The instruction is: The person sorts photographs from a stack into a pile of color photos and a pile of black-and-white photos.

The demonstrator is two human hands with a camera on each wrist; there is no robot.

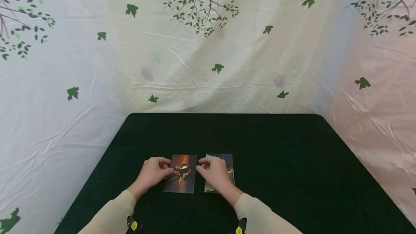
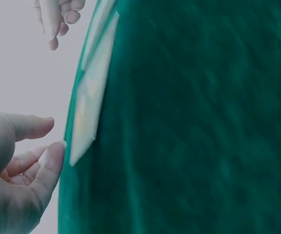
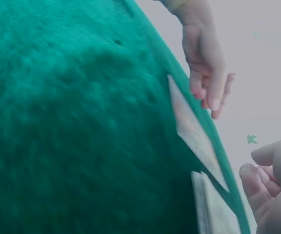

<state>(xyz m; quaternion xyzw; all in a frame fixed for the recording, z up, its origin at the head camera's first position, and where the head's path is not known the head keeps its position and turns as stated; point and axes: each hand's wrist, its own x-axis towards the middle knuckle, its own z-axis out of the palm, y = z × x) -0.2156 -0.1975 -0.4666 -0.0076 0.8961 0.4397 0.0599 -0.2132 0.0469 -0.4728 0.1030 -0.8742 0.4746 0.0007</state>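
Left hand: the left hand (image 1: 152, 174) sits at the left edge of the orange-toned card (image 1: 181, 173), fingers curled, fingertips at or just over that edge. In the left wrist view its thumb and a finger (image 2: 50, 163) are parted, right beside the card's corner, with nothing clamped between them. Whether they touch the card cannot be told.

Right hand: the right hand (image 1: 212, 173) lies over the left part of the darker card (image 1: 227, 165), fingers loosely curled, tips pointing toward the gap between the two cards. In the right wrist view its fingers (image 3: 250, 183) are bent near a card edge, gripping nothing that shows.

Cards: two picture cards lie flat, face up, side by side near the front of the dark green surface (image 1: 292, 161), a narrow gap between them. The orange-toned card shows a figure against a fiery ground. The darker card is largely covered by the hand, and its picture is unclear.

Hands to each other: near, not touching, one at each card.

Progress: judging from the layout, both cards are already laid out and roughly aligned. Neither is lifted. What seems left is the handling of the cards themselves, since no firm hold shows yet.

Backdrop: a pale cloth (image 1: 208, 64) printed with branches and green leaves hangs behind and to both sides.
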